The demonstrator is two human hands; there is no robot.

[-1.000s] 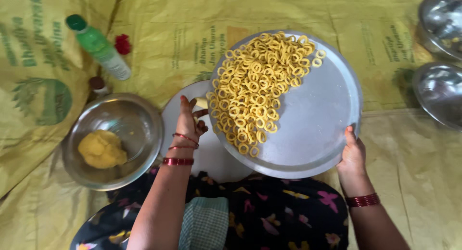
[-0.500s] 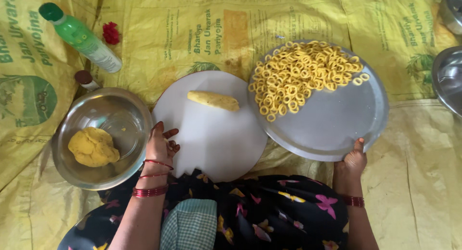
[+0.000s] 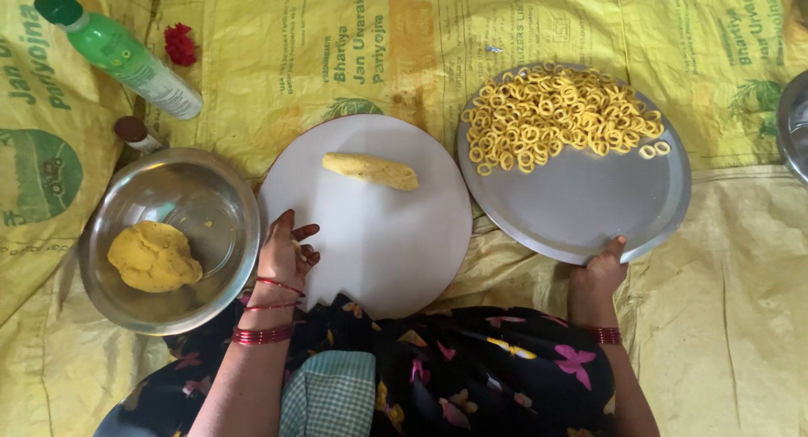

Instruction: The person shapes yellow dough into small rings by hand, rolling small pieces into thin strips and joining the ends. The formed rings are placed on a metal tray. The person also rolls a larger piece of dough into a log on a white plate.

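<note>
Much of the person was cut off at the lower edge: only the forearms, the bangled wrists and a dark floral lap with a checked cloth (image 3: 330, 395) showed. The near rim of the white round board (image 3: 379, 235) ran under that lap, so its full outline could not be seen. At the right edge a steel vessel (image 3: 795, 134) was sliced by the frame, its shape unclear. A small brown-capped bottle (image 3: 135, 134) stood half hidden behind the steel bowl (image 3: 215, 201), and the red thing (image 3: 178, 43) beside the green bottle (image 3: 126, 57) was too small to tell apart.

The left hand (image 3: 284, 254) lay on the board's left edge, fingers loosely curled and partly spread, holding nothing. The right hand (image 3: 599, 273) gripped the near rim of the steel plate (image 3: 589, 210), thumb on top; the fingers beneath were hidden. The plate's left edge came close to the board, though whether they touched could not be told. The yellow dough rings (image 3: 560, 113) were heaped on the plate's far half, a few strays at the right. A dough roll (image 3: 370, 169) lay on the board's far part, well apart from the left hand. A dough lump (image 3: 153, 256) sat in the bowl.

Everything rested on the floor, spread with yellow printed sacks (image 3: 278, 58), creased and overlapping. No walls showed.
</note>
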